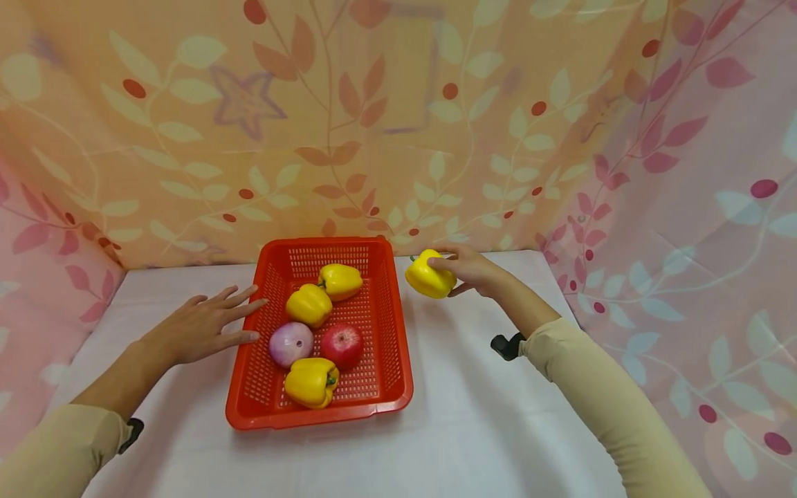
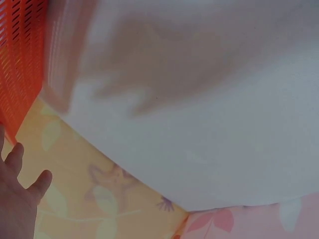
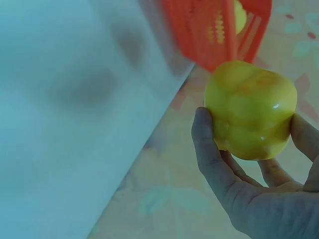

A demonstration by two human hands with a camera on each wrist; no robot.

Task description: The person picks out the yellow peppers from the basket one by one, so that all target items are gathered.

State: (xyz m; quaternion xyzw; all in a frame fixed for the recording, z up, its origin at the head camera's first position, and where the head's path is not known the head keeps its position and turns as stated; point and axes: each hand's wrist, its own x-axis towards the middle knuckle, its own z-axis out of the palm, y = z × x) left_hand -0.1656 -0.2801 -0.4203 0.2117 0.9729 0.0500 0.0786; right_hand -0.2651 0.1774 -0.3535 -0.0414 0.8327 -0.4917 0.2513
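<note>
My right hand (image 1: 470, 270) grips a yellow bell pepper (image 1: 429, 274) above the table, just right of the red basket (image 1: 405, 387). In the right wrist view, thumb and fingers curl round the sides of that same pepper (image 3: 251, 109). On the basket's other side, my left hand (image 1: 202, 324) holds nothing, its fingers spread near or at the left rim; contact is unclear. Inside the basket lie several yellow bell peppers, one at the back (image 1: 340, 281), a purple onion (image 1: 290, 344) and a red round fruit (image 1: 342, 346), perhaps a pomegranate.
A white cloth (image 1: 473, 415) covers the table. Patterned curtains (image 1: 386, 124) hang behind and along both sides, close to the table's edges. Each wrist wears a dark strap-like mount, such as the right one (image 1: 507, 346).
</note>
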